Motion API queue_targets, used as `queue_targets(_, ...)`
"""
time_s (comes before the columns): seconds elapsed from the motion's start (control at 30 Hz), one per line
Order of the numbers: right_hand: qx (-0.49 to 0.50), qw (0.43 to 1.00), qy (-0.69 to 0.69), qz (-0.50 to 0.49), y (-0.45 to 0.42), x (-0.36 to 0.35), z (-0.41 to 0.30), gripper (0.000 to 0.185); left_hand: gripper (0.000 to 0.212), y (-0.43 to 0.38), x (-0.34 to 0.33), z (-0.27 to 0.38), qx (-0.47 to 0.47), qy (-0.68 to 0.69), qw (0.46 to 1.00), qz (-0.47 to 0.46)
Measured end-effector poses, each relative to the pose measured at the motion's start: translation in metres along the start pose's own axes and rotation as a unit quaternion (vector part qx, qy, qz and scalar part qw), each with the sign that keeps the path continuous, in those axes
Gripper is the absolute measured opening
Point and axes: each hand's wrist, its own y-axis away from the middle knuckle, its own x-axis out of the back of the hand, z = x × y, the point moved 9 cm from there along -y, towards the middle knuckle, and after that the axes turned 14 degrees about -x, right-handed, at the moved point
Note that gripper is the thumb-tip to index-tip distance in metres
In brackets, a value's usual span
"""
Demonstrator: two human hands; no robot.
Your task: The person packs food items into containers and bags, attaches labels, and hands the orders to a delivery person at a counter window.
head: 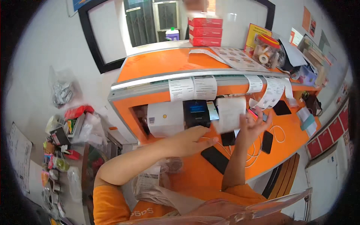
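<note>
A white paper slip (233, 114), blurred by motion, is between my hands above the orange counter (188, 180). My left hand (198, 140) reaches to the slip's lower left corner; blur hides whether its fingertips grip it. At the slip's right edge, my right hand (254, 123) has its fingers spread, with the thumb overlapping the paper. Just beyond my left hand stands a black receipt printer (196, 118) with a lit display. A phone with a lit screen (213, 110) leans beside it. Below the hands lies a dark phone (216, 159).
Printed receipts (192, 88) hang from the upper shelf's edge. White cables (254, 157) loop around another phone (267, 142). A white machine (166, 118) stands left of the printer. Red boxes (206, 32) and a plastic jar (265, 53) sit above. A cluttered side table (71, 185) stands left.
</note>
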Motion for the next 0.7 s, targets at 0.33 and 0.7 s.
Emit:
queue_targets(0.33,-0.136,0.952,-0.092,-0.258,0.093,-0.064,-0.011,0.093,0.028,0.072,0.015,-0.038,-0.109,0.264,0.901,0.325)
queue_targets(0.7,-0.312,0.861,-0.174,-0.362,0.134,-0.126,0.029,0.066,0.047,0.121,0.0,-0.056,-0.138,0.135,0.946,0.262)
